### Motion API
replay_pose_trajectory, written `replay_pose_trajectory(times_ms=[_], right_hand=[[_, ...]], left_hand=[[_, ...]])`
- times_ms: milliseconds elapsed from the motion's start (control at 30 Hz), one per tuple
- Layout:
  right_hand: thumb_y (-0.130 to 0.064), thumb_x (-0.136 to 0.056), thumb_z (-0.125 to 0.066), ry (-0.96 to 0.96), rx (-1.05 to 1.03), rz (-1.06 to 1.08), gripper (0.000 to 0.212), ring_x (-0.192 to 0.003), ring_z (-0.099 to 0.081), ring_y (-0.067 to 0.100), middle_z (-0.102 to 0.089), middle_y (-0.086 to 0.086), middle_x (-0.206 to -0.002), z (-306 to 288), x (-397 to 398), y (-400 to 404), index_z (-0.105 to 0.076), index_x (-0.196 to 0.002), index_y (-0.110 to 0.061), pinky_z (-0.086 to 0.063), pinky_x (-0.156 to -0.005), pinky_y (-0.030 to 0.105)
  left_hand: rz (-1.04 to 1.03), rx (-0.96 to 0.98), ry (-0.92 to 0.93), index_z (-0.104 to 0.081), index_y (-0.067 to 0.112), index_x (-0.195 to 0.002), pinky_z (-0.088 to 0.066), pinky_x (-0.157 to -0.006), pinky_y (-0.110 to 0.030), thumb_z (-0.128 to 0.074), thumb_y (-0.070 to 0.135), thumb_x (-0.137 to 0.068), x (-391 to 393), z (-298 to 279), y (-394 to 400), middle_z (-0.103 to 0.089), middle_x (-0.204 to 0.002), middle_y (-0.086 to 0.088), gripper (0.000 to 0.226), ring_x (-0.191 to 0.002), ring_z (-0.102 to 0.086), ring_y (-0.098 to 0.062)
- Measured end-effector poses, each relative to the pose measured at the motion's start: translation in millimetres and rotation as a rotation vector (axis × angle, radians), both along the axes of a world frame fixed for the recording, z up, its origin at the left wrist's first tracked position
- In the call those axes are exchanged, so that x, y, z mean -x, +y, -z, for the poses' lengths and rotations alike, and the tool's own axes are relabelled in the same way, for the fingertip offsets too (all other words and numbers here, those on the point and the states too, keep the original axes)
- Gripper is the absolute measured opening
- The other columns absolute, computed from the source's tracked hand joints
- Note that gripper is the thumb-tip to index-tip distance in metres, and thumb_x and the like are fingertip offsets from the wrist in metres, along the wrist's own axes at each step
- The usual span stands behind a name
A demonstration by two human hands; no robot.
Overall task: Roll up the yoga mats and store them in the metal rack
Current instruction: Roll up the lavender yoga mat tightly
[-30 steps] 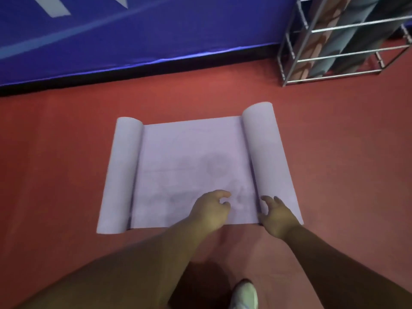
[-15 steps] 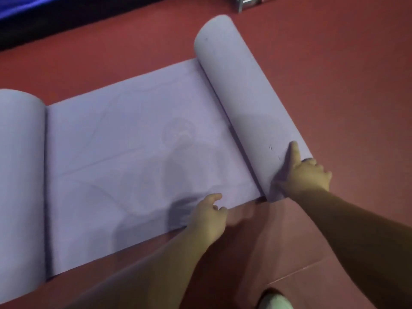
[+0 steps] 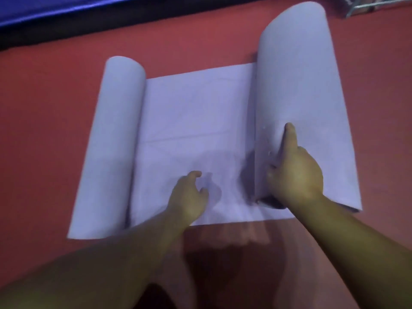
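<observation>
We see a lavender yoga mat (image 3: 196,121) lying on the red floor (image 3: 55,103), part unrolled, with a roll at each end. The smaller roll (image 3: 111,148) lies at the mat's left end and rests on the floor. The larger roll (image 3: 298,90) stands at the mat's right end, and between the two rolls the flat section of the mat lies spread on the floor.

Our right hand (image 3: 294,175) grips the larger roll near its close end: the thumb lies extended along the roll's surface, pointing away from us, and the fingers curl around the roll's inner side, so this grip is clamped on the roll. A dark opening of the roll's end shows just below this hand.

Our left hand (image 3: 189,195) rests on the flat section near the mat's close edge, just beside the larger roll. Its fingers are loosely bent with the tips down toward the mat; they hold nothing, so this grip is apart.

A corner of the metal rack (image 3: 365,6) shows at the top right, well apart from the mat. A blue wall panel (image 3: 44,10) with a dark base runs along the far edge of the floor.
</observation>
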State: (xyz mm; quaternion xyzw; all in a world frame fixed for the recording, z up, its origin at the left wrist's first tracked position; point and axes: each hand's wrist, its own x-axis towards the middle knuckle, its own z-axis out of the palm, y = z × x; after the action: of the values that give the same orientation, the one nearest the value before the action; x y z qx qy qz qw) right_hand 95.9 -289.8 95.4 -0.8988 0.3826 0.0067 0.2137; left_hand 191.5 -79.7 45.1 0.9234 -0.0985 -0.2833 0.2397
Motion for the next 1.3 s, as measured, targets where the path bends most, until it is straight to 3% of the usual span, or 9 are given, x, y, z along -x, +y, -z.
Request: replay_pose_trajectory(times_ms=[200, 367, 433, 500, 633, 833, 1000, 1167, 1300], right_hand=[[-0.025, -0.091, -0.055, 0.037, -0.039, -0.167, 0.091, -0.091, -0.057, 0.036, -0.055, 0.015, -0.110, 8.0, -93.3, 128.0, 0.004, -0.161, -0.026, -0.035, -0.068, 0.034], [-0.044, -0.092, -0.057, -0.142, -0.249, -0.350, 0.062, -0.106, -0.063, 0.027, -0.063, 0.005, -0.123, 14.5, -109.2, 181.4, -0.044, -0.149, -0.027, -0.049, -0.090, 0.034], [-0.046, -0.087, -0.053, -0.380, 0.008, -0.222, 0.051, -0.115, -0.059, 0.036, -0.063, 0.008, -0.130, 9.1, -99.5, 145.9, -0.062, -0.132, -0.023, -0.044, -0.098, 0.040], [-0.056, -0.083, -0.066, -0.348, 0.171, 0.106, 0.065, -0.133, -0.042, 0.041, -0.045, 0.013, -0.148, 3.1, -84.6, 91.9, -0.051, -0.138, -0.025, -0.037, -0.106, 0.052], [-0.088, -0.039, -0.076, -0.069, -0.423, 0.471, 0.131, -0.127, -0.054, 0.038, -0.052, 0.013, -0.142, 23.8, -65.9, 40.1, -0.031, -0.144, -0.025, -0.048, -0.101, 0.059], [-0.088, -0.049, -0.065, 0.015, -0.221, 0.203, 0.128, -0.136, -0.043, 0.037, -0.044, 0.013, -0.149, 53.0, -75.9, 86.9, -0.018, -0.153, -0.030, -0.041, -0.107, 0.055], [-0.086, -0.059, -0.066, 0.127, -0.151, -0.223, 0.136, -0.154, 0.005, 0.035, 0.010, 0.016, -0.166, 43.4, -82.8, 141.0, 0.017, -0.155, -0.037, -0.019, -0.117, 0.061], [-0.041, -0.086, -0.068, 0.103, -0.076, -0.299, 0.118, -0.152, 0.009, 0.041, 0.017, 0.016, -0.164, 48.5, -84.4, 147.8, 0.031, -0.150, -0.035, -0.018, -0.117, 0.065], [0.002, -0.088, -0.045, 0.026, -0.112, -0.357, 0.098, -0.150, -0.003, 0.046, 0.002, 0.014, -0.166, 46.2, -82.8, 143.7, 0.014, -0.157, -0.034, -0.025, -0.116, 0.062]], left_hand=[[-0.105, -0.156, -0.513, -0.064, 0.010, -0.126, -0.044, -0.101, -0.053, -0.060, 0.020, -0.077, -95.9, 2.6, 148.6, -0.062, -0.120, -0.018, 0.050, -0.120, -0.051, -0.042], [-0.292, -0.243, -0.379, -0.035, 0.031, -0.152, -0.027, -0.113, -0.067, -0.068, 0.044, -0.086, -145.7, 10.5, 224.1, -0.029, -0.159, -0.013, 0.074, -0.150, -0.021, -0.036], [-0.450, -0.171, -0.203, -0.016, 0.037, -0.159, -0.027, -0.116, -0.062, -0.071, 0.061, -0.082, -155.3, 15.7, 244.6, -0.019, -0.166, -0.014, 0.098, -0.151, -0.021, -0.038], [-0.596, 0.001, 0.046, -0.013, 0.031, -0.161, -0.037, -0.114, -0.052, -0.074, 0.068, -0.076, -158.2, 23.3, 250.0, -0.037, -0.160, -0.012, 0.111, -0.141, -0.042, -0.037], [-0.554, 0.142, 0.098, -0.059, 0.031, -0.131, -0.054, -0.095, -0.045, -0.074, 0.081, -0.062, -148.1, 38.0, 233.0, -0.071, -0.119, 0.006, 0.087, -0.102, -0.069, -0.023], [-0.545, 0.236, 0.246, -0.052, 0.020, -0.133, -0.059, -0.085, -0.049, -0.091, 0.070, -0.052, -154.9, 34.9, 224.1, -0.072, -0.115, -0.004, 0.102, -0.095, -0.073, -0.026], [-0.536, 0.284, 0.122, -0.059, 0.005, -0.098, -0.058, -0.073, -0.044, -0.073, 0.084, -0.053, -156.3, -5.4, 192.8, -0.071, -0.093, -0.014, 0.091, -0.081, -0.069, -0.028], [-0.204, 0.025, -0.085, -0.017, 0.021, -0.156, -0.054, -0.092, -0.046, -0.071, 0.089, -0.033, -138.9, -31.0, 139.9, -0.051, -0.141, -0.020, 0.151, -0.121, -0.058, -0.036], [-0.342, 0.109, -0.145, -0.028, 0.040, -0.152, -0.047, -0.096, -0.037, -0.068, 0.080, -0.061, -162.6, -33.5, 117.8, -0.057, -0.138, -0.004, 0.107, -0.123, -0.057, -0.033]])
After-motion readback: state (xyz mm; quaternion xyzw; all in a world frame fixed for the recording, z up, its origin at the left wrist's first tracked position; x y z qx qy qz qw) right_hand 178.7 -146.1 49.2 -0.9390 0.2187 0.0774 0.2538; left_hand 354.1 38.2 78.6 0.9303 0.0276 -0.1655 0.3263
